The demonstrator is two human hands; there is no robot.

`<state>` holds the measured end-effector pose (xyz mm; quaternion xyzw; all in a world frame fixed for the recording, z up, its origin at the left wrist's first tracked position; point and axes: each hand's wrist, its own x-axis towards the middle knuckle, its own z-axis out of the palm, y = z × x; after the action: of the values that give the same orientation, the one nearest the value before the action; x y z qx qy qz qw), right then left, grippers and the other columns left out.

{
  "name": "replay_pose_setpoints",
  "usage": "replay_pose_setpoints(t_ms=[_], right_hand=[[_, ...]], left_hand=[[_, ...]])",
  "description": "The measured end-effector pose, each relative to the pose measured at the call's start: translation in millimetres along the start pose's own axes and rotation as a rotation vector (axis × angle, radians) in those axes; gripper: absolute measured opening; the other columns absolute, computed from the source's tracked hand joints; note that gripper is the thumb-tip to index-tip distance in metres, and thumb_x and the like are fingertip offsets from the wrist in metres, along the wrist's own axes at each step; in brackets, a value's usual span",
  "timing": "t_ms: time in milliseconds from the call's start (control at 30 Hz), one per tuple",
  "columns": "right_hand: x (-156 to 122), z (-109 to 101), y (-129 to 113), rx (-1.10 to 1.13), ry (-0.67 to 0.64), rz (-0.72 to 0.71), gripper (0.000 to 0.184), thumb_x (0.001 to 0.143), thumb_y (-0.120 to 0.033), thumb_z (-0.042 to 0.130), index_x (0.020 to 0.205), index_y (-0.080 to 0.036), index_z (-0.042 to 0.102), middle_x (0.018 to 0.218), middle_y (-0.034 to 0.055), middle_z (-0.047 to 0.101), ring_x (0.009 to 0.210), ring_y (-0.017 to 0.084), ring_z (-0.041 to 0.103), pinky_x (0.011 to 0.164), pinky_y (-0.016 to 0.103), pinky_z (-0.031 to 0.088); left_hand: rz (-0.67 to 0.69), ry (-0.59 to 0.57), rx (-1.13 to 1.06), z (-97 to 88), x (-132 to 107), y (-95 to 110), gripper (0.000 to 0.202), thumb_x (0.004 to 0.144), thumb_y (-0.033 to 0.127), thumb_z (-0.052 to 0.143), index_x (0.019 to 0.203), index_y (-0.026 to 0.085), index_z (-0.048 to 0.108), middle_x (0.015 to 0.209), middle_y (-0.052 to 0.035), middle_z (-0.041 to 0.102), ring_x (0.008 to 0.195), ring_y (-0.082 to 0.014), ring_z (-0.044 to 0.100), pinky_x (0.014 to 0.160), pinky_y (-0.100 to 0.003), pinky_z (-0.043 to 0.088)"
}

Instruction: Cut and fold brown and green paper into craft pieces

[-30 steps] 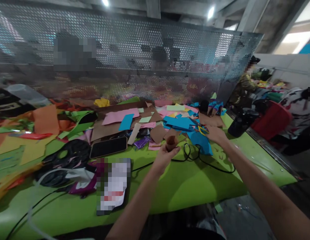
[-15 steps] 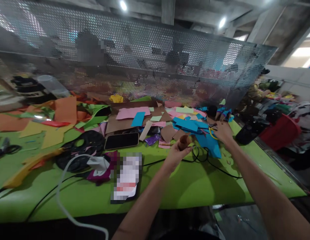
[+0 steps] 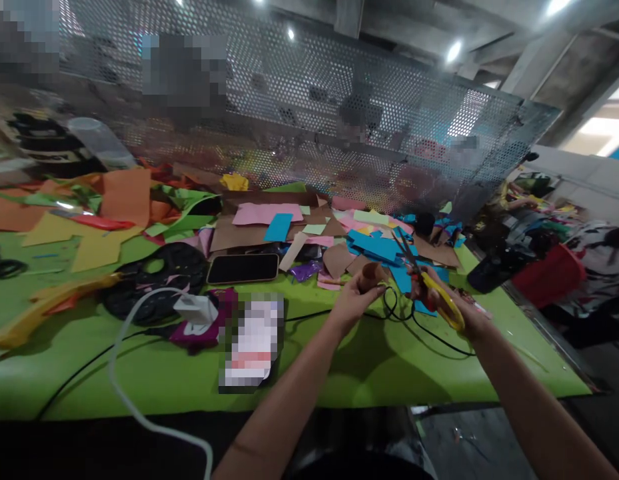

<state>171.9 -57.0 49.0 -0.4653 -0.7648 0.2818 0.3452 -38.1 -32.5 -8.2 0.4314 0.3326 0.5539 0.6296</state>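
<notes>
Your left hand (image 3: pixel 354 298) pinched a brown paper tube (image 3: pixel 371 273), already rolled, above the desk (image 3: pixel 164 387), while your right hand (image 3: pixel 472 317) gripped yellow-handled scissors (image 3: pixel 432 283), blades not yet touching the tube.

Left hand (image 3: pixel 356 303) pinched near frame centre, right hand (image 3: pixel 470 315) curled farther right, both forearms (image 3: pixel 295 390) aslant from the bottom edge.

Beneath the black-screened phone (image 3: pixel 243 269), the tabletop (image 3: pixel 179 383) is showing green. Left of the phone, one sheet (image 3: pixel 125 198) is showing orange; behind the phone, another sheet (image 3: pixel 266 213) is showing pink. Right of the phone, scraps (image 3: pixel 374 245) are showing blue, a paper roll (image 3: pixel 370 275) brown, scissors (image 3: pixel 432 283) yellow handles.
</notes>
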Motion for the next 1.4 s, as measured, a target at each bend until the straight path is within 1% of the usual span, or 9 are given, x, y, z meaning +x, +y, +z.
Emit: replay_pose_setpoints(t_ms=[67,133,267,500,600,767,967,1233,1400], right_hand=[[-3.8,5.0,-6.5,-0.051,-0.101,0.022,0.051,0.086,-0.054,0.054,0.127,-0.025,0.047,0.095,0.0033,0.057,0.081,0.018,0.056,0.072,0.032,0.051],[-5.8,8.8,-9.2,-0.114,-0.148,0.055,0.049,0.085,-0.052,0.055,0.124,-0.024,0.046,0.096,0.0027,0.056,0.083,0.019,0.054,0.074,0.033,0.049],[-8.2,14.5,-10.1,-0.214,-0.151,0.072,0.042,0.086,-0.052,0.051,0.116,-0.022,0.046,0.089,0.0009,0.055,0.078,0.019,0.052,0.069,0.032,0.044],[-8.6,18.7,-12.6,-0.151,-0.191,0.077,0.042,0.087,-0.056,0.050,0.113,-0.024,0.046,0.084,-0.0008,0.052,0.071,0.017,0.048,0.062,0.029,0.041],[-8.7,19.9,-11.1,-0.120,-0.197,0.059,0.043,0.086,-0.056,0.050,0.114,-0.024,0.046,0.085,-0.0006,0.051,0.073,0.017,0.049,0.063,0.029,0.042],[-9.6,20.4,-6.2,-0.104,-0.194,0.048,0.043,0.087,-0.049,0.051,0.123,-0.025,0.045,0.088,0.0006,0.054,0.074,0.017,0.048,0.067,0.031,0.043],[-9.9,19.4,-5.1,-0.127,-0.215,0.078,0.044,0.087,-0.050,0.051,0.123,-0.025,0.043,0.088,0.0002,0.051,0.074,0.017,0.047,0.065,0.030,0.041],[-10.7,18.6,-7.2,-0.107,-0.227,0.074,0.045,0.087,-0.051,0.052,0.123,-0.025,0.042,0.092,0.0010,0.053,0.077,0.018,0.049,0.068,0.031,0.041],[-10.0,18.8,-6.7,-0.092,-0.232,0.089,0.047,0.086,-0.054,0.053,0.122,-0.024,0.043,0.094,0.0015,0.054,0.079,0.019,0.049,0.068,0.030,0.041]], left_hand=[[0.017,-0.031,0.000,-0.6,-0.4,0.1,0.050,0.058,0.039,0.084,0.101,0.018,0.069,0.099,-0.0061,0.074,0.101,-0.0237,0.064,0.094,-0.035,0.046],[0.037,-0.060,-0.005,-1.0,-0.5,-0.5,0.049,0.061,0.040,0.083,0.102,0.017,0.069,0.104,-0.0067,0.073,0.103,-0.0235,0.063,0.095,-0.035,0.045],[0.055,-0.065,0.029,-1.6,0.7,-4.1,0.045,0.064,0.037,0.081,0.101,0.016,0.067,0.103,-0.0067,0.073,0.101,-0.0227,0.064,0.093,-0.033,0.045],[0.067,-0.106,0.043,-1.3,0.1,-4.0,0.044,0.066,0.036,0.080,0.104,0.017,0.067,0.109,-0.0076,0.072,0.106,-0.0249,0.063,0.096,-0.035,0.045],[0.072,-0.127,0.031,-1.1,-0.6,-2.5,0.045,0.066,0.037,0.079,0.105,0.017,0.066,0.110,-0.0071,0.072,0.108,-0.0253,0.062,0.096,-0.035,0.045],[0.067,-0.111,0.045,-0.5,-0.3,-2.4,0.043,0.066,0.035,0.080,0.103,0.017,0.067,0.107,-0.0066,0.073,0.105,-0.0252,0.063,0.095,-0.034,0.045],[0.069,-0.123,0.055,0.4,-0.3,-2.2,0.042,0.067,0.034,0.077,0.102,0.016,0.066,0.109,-0.0076,0.072,0.106,-0.0254,0.062,0.096,-0.035,0.044],[0.064,-0.093,0.104,0.0,-0.4,-2.7,0.039,0.067,0.034,0.076,0.101,0.016,0.065,0.103,-0.0062,0.072,0.101,-0.0243,0.063,0.091,-0.032,0.045],[0.070,-0.117,0.133,-1.3,0.5,-4.5,0.041,0.068,0.037,0.076,0.100,0.014,0.065,0.101,-0.0066,0.072,0.100,-0.0241,0.063,0.091,-0.032,0.046]])
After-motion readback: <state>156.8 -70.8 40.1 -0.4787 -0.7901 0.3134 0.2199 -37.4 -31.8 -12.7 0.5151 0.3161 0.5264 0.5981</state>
